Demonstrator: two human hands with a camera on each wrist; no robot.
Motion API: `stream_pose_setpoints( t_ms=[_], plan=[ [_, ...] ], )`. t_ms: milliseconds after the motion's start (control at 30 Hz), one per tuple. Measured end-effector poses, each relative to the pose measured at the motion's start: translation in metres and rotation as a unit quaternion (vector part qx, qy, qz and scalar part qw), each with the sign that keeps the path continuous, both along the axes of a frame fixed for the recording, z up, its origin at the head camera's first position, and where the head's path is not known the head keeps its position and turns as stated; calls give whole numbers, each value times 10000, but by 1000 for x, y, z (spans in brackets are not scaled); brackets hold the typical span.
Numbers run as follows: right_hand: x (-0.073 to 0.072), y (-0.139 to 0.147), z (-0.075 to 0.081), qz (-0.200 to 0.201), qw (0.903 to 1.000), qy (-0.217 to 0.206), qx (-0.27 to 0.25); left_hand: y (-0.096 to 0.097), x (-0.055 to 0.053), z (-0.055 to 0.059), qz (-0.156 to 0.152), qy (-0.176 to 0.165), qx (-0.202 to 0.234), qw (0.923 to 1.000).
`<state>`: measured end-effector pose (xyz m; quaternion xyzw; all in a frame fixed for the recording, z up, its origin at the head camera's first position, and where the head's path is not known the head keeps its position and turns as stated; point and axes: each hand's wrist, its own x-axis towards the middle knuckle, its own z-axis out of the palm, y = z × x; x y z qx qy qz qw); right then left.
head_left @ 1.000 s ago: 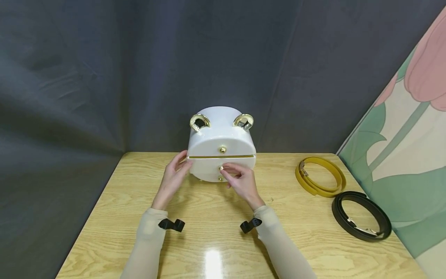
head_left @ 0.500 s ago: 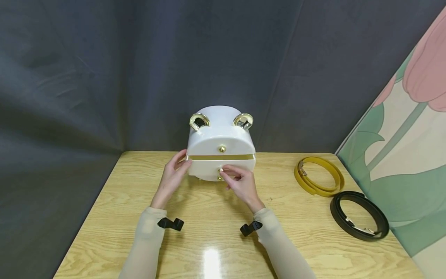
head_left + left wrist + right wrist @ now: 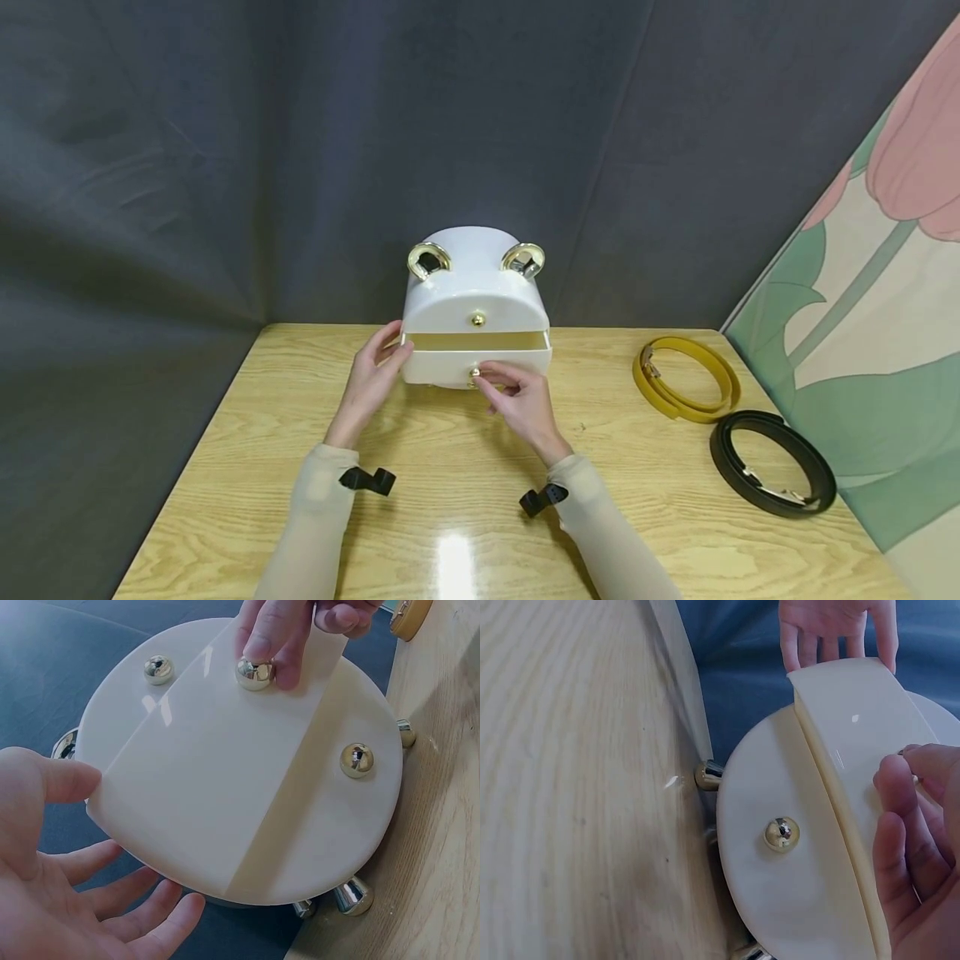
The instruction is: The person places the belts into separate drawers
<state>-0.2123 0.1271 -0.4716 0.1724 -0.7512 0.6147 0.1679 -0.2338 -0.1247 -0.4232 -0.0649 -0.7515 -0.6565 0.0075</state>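
A white rounded storage box (image 3: 476, 287) with gold ring ears and gold knobs stands at the back of the table. Its middle drawer (image 3: 438, 368) is partly out, and a pale interior shows above the drawer front. My right hand (image 3: 525, 402) pinches the drawer's gold knob (image 3: 254, 673) between thumb and fingers. At the box's left side is my left hand (image 3: 369, 379), thumb by the front edge and fingers spread along the side in the left wrist view. Another drawer's gold knob (image 3: 781, 835) sits below, partly hidden by the drawer in the head view.
Coiled on the right of the wooden table (image 3: 442, 467) are a yellow belt (image 3: 733, 392) and a black belt (image 3: 813, 454). A dark curtain (image 3: 465, 125) hangs behind the box. Flower-patterned fabric (image 3: 862, 350) borders the right side.
The middle drawer has slid out toward me, widening the gap above its front from a slit. My right hand came along with the knob, while my left hand stayed at the box's side.
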Motion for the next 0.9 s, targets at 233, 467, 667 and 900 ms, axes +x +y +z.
stream_pose_setpoints(
  t_ms=[233, 467, 667, 900],
  plan=[
    [4, -2, -1, -10, 9999, 65, 124, -3, 0, 1, 4, 38, -66, 10000],
    [11, -1, -1, -26, 9996, 201, 191, -3, 0, 0, -43, 14, -8, 10000],
    [15, 0, -3, 96, 9990, 425, 138, -2, -2, -1, -82, 31, 245, 9997],
    [21, 1, -6, 152, 9991, 394, 60, -1, -3, -1, -98, 0, 270, 9996]
  ],
)
